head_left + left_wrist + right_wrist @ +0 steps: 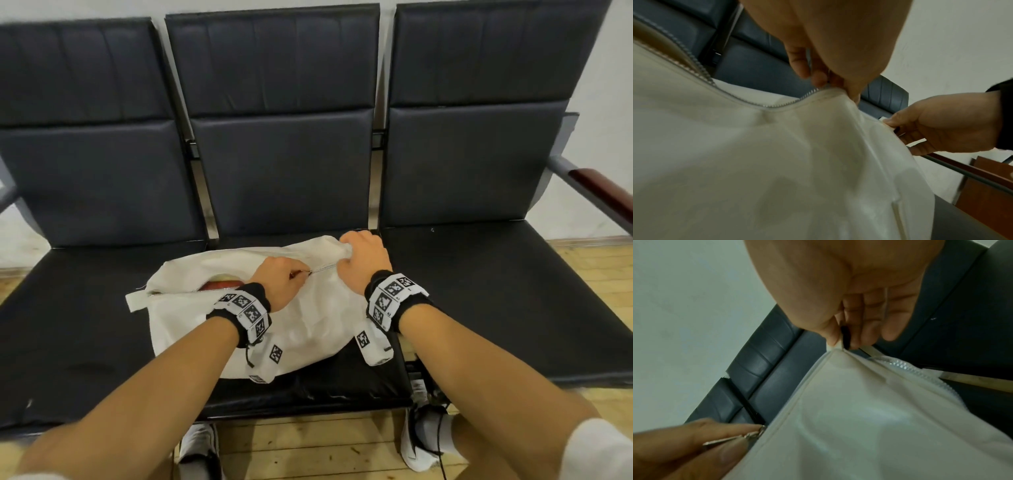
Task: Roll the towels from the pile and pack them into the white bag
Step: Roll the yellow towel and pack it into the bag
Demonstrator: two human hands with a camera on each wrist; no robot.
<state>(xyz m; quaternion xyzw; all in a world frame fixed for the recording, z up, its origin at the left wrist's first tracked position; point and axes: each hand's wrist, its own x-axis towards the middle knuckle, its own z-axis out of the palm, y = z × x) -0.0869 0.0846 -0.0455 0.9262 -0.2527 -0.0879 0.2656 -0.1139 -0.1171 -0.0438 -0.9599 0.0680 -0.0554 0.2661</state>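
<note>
The white bag [308,318] lies on the middle seat of a dark bench [102,325]. Its zipper [323,269] is closed on the right part and open on the left, where a red and a pale rolled towel [222,282] show inside. My left hand [303,274] pinches the metal zipper pull [731,438] at mid-zipper. My right hand [346,255] grips the bag's fabric at its far right corner [835,348]. In the left wrist view the left hand [825,81] sits at the zipper [690,60] and the right hand [894,128] holds the bag's edge.
The bench has three padded seats with backrests [281,137]; a wood-topped armrest [603,192] stands at the right end. Wooden floor [308,448] and my white shoes [424,435] lie below the front edge. A white wall [951,40] is behind.
</note>
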